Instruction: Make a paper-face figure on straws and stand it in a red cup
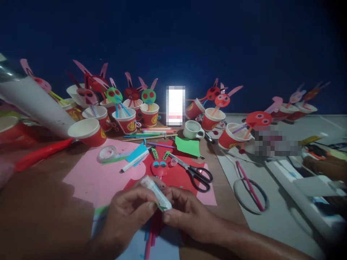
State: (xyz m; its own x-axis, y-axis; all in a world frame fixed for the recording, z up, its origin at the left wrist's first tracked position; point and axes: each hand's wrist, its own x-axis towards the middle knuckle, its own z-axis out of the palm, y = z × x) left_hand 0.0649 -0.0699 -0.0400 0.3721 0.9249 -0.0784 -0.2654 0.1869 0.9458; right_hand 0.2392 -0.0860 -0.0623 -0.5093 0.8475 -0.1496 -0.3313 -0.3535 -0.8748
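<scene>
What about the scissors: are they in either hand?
No, the scissors lie across the red paper, while the left hand and right hand hold a tube.

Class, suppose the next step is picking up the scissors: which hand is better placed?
Right hand, probably: the scissors lie just beyond it, and the left hand is farther away. Both hands are on the tube, so the right should release first.

One tube [157,193], one mug [192,130], one tape roll [106,154], one pair of scissors [193,173], cups [130,126] (over ten).
</scene>
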